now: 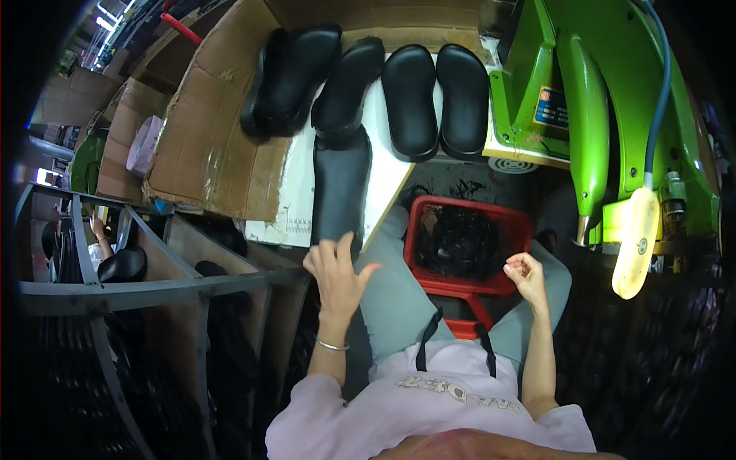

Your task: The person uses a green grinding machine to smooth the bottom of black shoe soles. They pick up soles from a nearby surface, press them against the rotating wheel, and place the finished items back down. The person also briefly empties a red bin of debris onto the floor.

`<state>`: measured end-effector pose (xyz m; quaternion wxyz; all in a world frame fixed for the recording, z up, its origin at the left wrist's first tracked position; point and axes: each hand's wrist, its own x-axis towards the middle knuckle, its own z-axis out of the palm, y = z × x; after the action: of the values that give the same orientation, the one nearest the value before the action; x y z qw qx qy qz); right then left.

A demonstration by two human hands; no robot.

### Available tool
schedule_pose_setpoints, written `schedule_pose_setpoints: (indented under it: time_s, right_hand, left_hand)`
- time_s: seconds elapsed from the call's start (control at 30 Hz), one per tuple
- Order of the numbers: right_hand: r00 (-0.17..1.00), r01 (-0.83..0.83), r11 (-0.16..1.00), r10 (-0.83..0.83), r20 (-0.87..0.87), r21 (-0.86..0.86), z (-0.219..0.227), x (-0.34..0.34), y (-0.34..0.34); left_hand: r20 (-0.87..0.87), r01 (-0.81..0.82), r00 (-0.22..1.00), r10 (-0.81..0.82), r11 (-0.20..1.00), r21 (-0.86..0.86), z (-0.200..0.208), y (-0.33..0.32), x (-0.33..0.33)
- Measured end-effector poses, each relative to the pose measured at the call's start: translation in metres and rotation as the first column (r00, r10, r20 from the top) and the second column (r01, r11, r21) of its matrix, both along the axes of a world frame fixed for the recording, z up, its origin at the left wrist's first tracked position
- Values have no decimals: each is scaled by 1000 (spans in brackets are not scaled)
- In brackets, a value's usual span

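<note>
My left hand (335, 280) has its fingers apart, with the fingertips at the near end of a black shoe sole (342, 184) that lies lengthwise on the white worktop (294, 184). Whether they press on it or just overlap it, I cannot tell. Over the right rim of a red basket (468, 287), my right hand (527, 276) is closed in a loose pinch; anything inside it is hidden. Dark scraps (460, 241) fill the basket, which sits between my knees. Two more black soles (410, 102) (463, 100) lie side by side on the worktop, right of another black sole (349, 88).
A stack of black soles (291, 77) leans in the cardboard box (211, 115) at the back left. To the right stands a green machine (590, 115), with a glowing yellow lamp (636, 244) hanging on a cable. A grey metal rack (176, 287) with black pieces borders my left side.
</note>
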<state>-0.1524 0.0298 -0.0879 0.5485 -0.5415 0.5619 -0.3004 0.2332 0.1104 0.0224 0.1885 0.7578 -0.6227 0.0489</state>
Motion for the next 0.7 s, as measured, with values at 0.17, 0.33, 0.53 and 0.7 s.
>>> schedule_pose_setpoints:
  time_s: [0.17, 0.33, 0.53, 0.7]
  right_hand:
    - [998, -56, 998, 56, 14, 20, 1, 1, 7]
    - [881, -56, 976, -52, 471, 212, 21, 16, 10]
    - [359, 139, 990, -22, 933, -30, 72, 33, 18]
    - [539, 652, 728, -247, 805, -214, 100, -45, 5]
  left_hand:
    - [-62, 51, 995, -77, 936, -348, 22, 51, -4]
    - [-411, -7, 842, -348, 756, -655, 94, 67, -8]
    - [-685, 200, 337, -646, 760, -618, 72, 17, -91]
    - [-806, 330, 182, -563, 807, -489, 36, -40, -175]
